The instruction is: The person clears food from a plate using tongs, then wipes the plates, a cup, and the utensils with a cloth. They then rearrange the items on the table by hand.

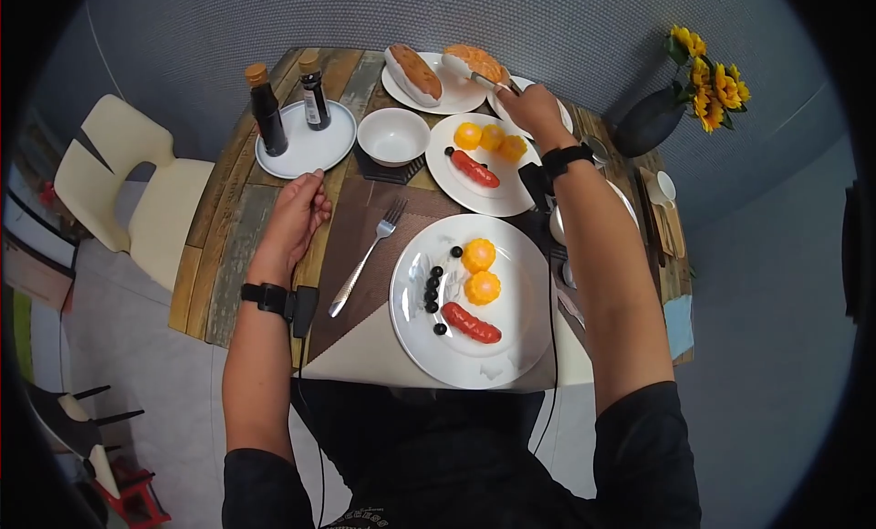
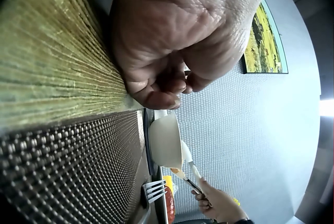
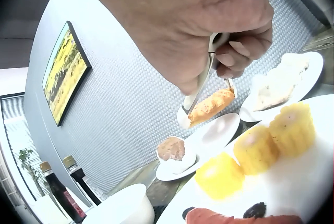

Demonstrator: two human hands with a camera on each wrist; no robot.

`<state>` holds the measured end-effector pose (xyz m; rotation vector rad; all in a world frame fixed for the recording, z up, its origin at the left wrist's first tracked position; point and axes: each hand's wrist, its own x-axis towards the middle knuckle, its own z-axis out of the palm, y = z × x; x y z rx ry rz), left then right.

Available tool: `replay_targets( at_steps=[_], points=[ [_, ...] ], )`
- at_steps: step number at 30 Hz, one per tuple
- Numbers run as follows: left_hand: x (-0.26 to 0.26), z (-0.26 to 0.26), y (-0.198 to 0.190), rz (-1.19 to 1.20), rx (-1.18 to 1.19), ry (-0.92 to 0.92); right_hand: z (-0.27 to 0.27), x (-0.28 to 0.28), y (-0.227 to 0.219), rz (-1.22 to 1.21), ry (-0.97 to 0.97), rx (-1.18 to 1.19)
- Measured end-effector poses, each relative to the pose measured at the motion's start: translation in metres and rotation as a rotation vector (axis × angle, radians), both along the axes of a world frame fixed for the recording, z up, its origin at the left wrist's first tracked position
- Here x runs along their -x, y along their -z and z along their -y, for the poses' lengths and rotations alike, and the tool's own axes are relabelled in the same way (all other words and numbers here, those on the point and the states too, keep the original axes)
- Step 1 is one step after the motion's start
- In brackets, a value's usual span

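Observation:
My right hand (image 1: 531,111) grips a pair of white-handled tongs (image 3: 203,84). Between the tong ends is an orange-brown bread roll (image 3: 211,107) partly in white paper, raised over the back plate (image 1: 456,96). Another long bread roll (image 1: 415,76), in white paper, lies on that plate's left side. My left hand (image 1: 299,214) rests at the table's left side with loosely curled fingers, its fingertips right at the near rim of a pale blue plate (image 1: 306,161). In the left wrist view, the left hand's curled fingers (image 2: 156,91) show close up, above the wooden tabletop.
Two dark sauce bottles (image 1: 266,114) stand on the blue plate. Beside it is a white bowl (image 1: 392,137). Two plates hold corn pieces (image 1: 481,255), sausages (image 1: 472,324) and dark berries. A fork (image 1: 368,257) lies on the placemat. At the right stands a vase (image 1: 650,123) with sunflowers.

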<state>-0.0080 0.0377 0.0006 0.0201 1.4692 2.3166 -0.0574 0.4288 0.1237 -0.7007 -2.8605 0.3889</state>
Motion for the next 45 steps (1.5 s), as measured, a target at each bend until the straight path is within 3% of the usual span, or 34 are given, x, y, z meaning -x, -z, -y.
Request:
replay_targets(
  at_steps=[11, 20, 25, 31, 33, 35, 37, 45],
  points=[
    [-0.001, -0.001, -0.001, 0.008, 0.02, -0.007, 0.008, 0.017, 0.023, -0.031, 0.002, 0.065],
    [-0.001, -0.001, -0.002, 0.008, 0.015, -0.009, -0.002, 0.0, 0.009, -0.038, -0.035, 0.032],
    [-0.002, -0.003, -0.004, -0.005, 0.033, -0.016, -0.004, -0.022, -0.01, -0.214, -0.071, -0.005],
    [-0.002, 0.0, -0.001, -0.014, 0.011, 0.0, 0.0, -0.116, -0.043, -0.472, -0.288, 0.148],
    [-0.003, -0.001, -0.003, -0.019, 0.013, 0.0, -0.017, -0.15, -0.042, -0.474, -0.365, 0.385],
    [-0.003, -0.001, -0.004, -0.024, 0.016, -0.001, -0.011, -0.2, -0.051, -0.427, -0.298, 0.74],
    [-0.003, -0.001, -0.003, -0.022, 0.018, -0.007, -0.014, -0.245, -0.051, -0.407, -0.224, 0.93],
    [-0.001, -0.001, -0.002, -0.035, 0.062, 0.002, -0.005, -0.365, -0.007, -0.37, -0.164, 0.924]
  ],
)
